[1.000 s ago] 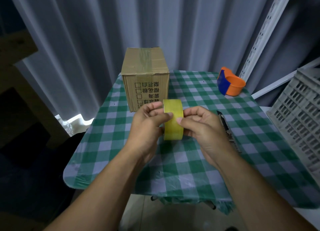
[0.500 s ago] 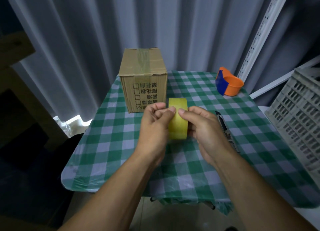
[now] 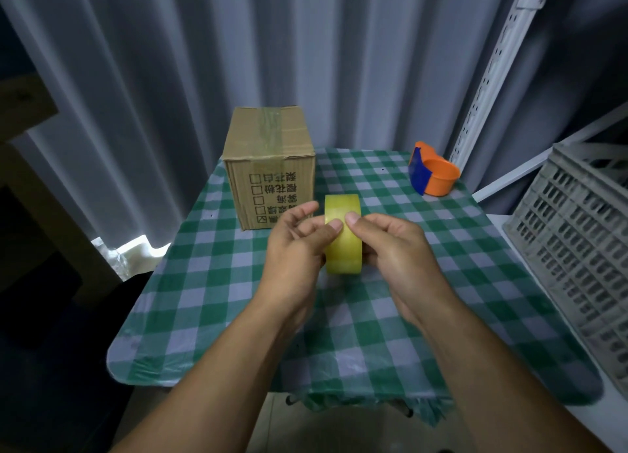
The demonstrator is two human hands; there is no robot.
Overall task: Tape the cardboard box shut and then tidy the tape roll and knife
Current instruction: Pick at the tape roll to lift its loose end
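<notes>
A yellow tape roll [image 3: 343, 245] is held upright above the middle of the table, edge toward me. My left hand [image 3: 295, 249] grips its left side, thumb pressed on the outer band. My right hand [image 3: 394, 249] holds its right side, thumb tip also on the band, close to the left thumb. The cardboard box [image 3: 270, 167] stands at the table's far left, flaps down, with a strip of tape along its top seam. The knife is hidden behind my right hand.
The table wears a green and white checked cloth [image 3: 217, 282]. An orange and blue tape dispenser [image 3: 433, 174] sits at the far right corner. A grey slatted crate [image 3: 577, 242] stands to the right. Curtains hang behind.
Both hands lifted the roll slightly and shifted it right. The thumbs came together on the band. The knife, seen earlier beside my right hand, is now covered.
</notes>
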